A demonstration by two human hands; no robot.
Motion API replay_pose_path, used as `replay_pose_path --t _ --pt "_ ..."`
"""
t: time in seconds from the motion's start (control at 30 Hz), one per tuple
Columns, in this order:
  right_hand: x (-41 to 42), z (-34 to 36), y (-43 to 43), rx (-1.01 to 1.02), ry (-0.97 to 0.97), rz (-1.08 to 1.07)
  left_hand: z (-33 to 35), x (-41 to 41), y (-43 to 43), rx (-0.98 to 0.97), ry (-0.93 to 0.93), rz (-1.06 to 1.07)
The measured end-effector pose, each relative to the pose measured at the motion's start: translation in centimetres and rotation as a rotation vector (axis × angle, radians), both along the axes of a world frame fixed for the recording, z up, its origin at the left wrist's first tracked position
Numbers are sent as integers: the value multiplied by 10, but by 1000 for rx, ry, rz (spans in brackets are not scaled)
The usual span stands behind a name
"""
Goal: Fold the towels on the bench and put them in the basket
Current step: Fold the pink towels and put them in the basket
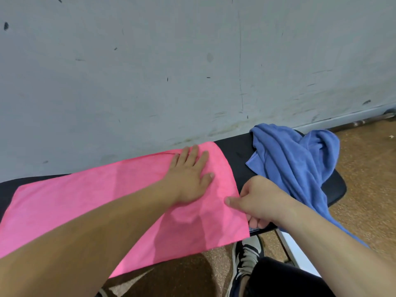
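Pink towel (85, 202) being folded on the bench (235, 151); blue towel (295, 159) waiting.

I have the left hand (188, 179) lying flat, fingers straight, pressing the pink towel near its far right corner. The right hand (259, 200) pinches that towel's right edge, thumb on top and fingers curled beneath. The pink towel lies spread along the bench, its near edge hanging over the front; I judge its folding barely begun. The blue towel sits crumpled at the right end, trailing off the near side. I count two towels and one bench; no basket shows, so both still need folding and putting away.
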State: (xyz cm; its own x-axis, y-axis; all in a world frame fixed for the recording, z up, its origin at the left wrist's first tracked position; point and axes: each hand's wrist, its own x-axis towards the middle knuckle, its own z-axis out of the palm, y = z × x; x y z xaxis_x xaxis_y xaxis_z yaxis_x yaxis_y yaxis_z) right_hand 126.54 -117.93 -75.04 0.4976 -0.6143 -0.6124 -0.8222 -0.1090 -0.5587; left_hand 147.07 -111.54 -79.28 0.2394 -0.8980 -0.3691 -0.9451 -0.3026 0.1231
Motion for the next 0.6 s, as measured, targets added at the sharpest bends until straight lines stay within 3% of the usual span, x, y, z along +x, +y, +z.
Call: replay_pose_path --t 0.23,0.4,0.6 --pt "-2 -7 -2 -94 56 96 24 -7 -39 -308 -221 65" --pt "-3 -7 -3 -90 44 115 30 -17 -74 -132 -6 304" --pt "-5 -1 -6 -80 18 156 36 -16 -85 -189 109 427"
